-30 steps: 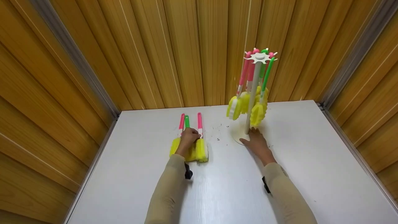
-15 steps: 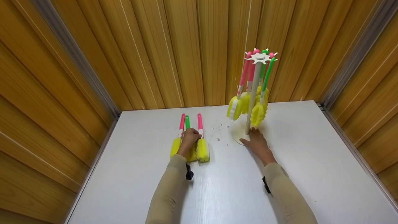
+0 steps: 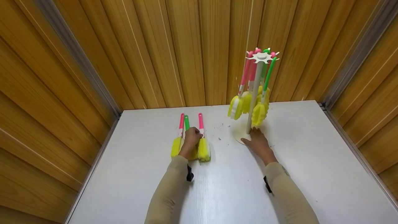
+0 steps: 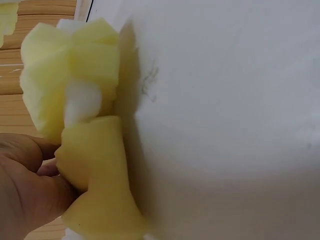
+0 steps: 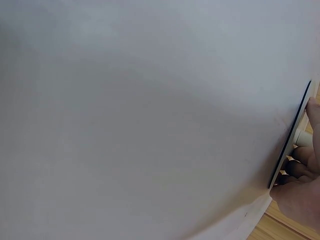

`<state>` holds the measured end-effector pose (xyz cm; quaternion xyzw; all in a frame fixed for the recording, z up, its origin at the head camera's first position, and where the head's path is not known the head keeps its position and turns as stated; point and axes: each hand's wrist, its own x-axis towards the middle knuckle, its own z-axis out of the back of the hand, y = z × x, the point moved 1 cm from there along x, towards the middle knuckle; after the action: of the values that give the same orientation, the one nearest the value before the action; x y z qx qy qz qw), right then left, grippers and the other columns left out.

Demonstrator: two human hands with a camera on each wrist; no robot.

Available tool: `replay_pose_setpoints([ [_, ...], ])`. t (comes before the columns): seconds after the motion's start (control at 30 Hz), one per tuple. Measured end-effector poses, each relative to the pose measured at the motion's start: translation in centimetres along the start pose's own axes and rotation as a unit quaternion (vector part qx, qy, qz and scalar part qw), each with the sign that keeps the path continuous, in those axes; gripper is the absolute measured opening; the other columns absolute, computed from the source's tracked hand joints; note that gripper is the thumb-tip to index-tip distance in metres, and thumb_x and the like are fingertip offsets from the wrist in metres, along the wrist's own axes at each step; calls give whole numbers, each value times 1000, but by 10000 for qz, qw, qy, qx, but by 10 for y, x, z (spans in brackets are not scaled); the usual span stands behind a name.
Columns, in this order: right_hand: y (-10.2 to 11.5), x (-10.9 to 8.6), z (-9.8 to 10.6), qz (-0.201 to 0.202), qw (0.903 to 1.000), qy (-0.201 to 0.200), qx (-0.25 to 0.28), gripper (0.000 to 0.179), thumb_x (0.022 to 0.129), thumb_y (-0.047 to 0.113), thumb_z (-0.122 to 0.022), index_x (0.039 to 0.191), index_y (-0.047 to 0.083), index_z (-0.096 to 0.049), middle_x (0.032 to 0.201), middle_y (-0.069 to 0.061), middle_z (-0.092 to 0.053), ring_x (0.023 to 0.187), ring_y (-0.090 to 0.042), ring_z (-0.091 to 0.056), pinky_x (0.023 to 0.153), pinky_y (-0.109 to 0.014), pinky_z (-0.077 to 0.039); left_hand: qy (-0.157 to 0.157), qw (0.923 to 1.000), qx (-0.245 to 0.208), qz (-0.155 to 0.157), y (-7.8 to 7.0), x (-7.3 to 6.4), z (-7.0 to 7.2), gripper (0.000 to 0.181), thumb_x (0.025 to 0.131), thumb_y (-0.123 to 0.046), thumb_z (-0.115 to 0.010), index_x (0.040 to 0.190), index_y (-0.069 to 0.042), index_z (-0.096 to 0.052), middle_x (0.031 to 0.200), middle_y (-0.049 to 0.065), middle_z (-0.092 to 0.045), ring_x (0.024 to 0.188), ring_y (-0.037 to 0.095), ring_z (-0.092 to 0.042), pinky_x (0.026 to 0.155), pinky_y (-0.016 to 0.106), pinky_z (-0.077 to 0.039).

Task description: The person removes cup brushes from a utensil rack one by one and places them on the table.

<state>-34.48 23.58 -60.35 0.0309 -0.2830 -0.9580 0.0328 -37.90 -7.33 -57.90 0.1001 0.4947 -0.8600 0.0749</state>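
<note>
Three sponge bottle brushes with yellow heads lie on the white table, left of centre in the head view. My left hand (image 3: 192,137) pinches the neck of the rightmost, a pink-handled bottle brush (image 3: 203,149). Partly under that hand is a green-handled brush (image 3: 187,122), beside another pink-handled brush (image 3: 176,147). Yellow sponge heads (image 4: 95,170) fill the left of the left wrist view. My right hand (image 3: 258,141) rests, fingers spread, on the round base (image 3: 239,134) of a white stand (image 3: 254,93). In the right wrist view, the thumb and fingers press the base (image 5: 291,137).
Several more bottle brushes (image 3: 260,112) with pink and green handles hang from the stand's notched top disc (image 3: 262,57). Dark specks (image 3: 219,138) dot the table between brushes and stand. Wood-look panels (image 3: 180,56) rise behind the table (image 3: 133,174) and at both sides.
My left hand and the rightmost brush have shifted slightly to the right, widening the gap to the other two. The right hand stays on the base. The whole view has shifted a little.
</note>
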Motion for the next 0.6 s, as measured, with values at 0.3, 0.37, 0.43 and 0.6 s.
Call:
replay_pose_setpoints([
  [0.3, -1, 2, 1, -32, 10000, 84, -41, 82, 103, 40, -60, 159, -3, -19, 165, -27, -18, 151, -44, -19, 121, -56, -21, -54, 9999, -122, 23, -10, -4, -2, 25, 101, -5, -60, 126, -2, -59, 117, 11, -61, 105, 25, -57, 100, 39, -51],
  [0.37, -1, 2, 0, -74, 9999, 69, 13, 83, 103, 39, -61, 161, -1, -17, 166, -25, -16, 152, -42, -18, 122, -55, -20, -193, 9996, 88, -203, -11, -5, -4, 24, 101, -4, -60, 124, -1, -60, 121, 11, -59, 108, 25, -57, 103, 40, -49],
  [0.43, -1, 2, -1, -121, 9999, 64, 57, 84, 103, 39, -61, 161, 1, -15, 167, -23, -13, 153, -42, -17, 122, -55, -20, -332, 9979, 292, -473, -13, -6, -7, 23, 101, -5, -60, 123, -1, -62, 121, 12, -58, 112, 25, -56, 107, 41, -47],
  [0.6, -1, 2, -1, -144, 9999, 75, 48, 84, 103, 39, -61, 161, 0, -15, 166, -25, -13, 152, -43, -16, 121, -57, -20, -488, 9905, 383, -1226, -27, -13, -13, 25, 101, -8, -62, 124, 2, -63, 121, 15, -56, 115, 28, -56, 106, 40, -47],
])
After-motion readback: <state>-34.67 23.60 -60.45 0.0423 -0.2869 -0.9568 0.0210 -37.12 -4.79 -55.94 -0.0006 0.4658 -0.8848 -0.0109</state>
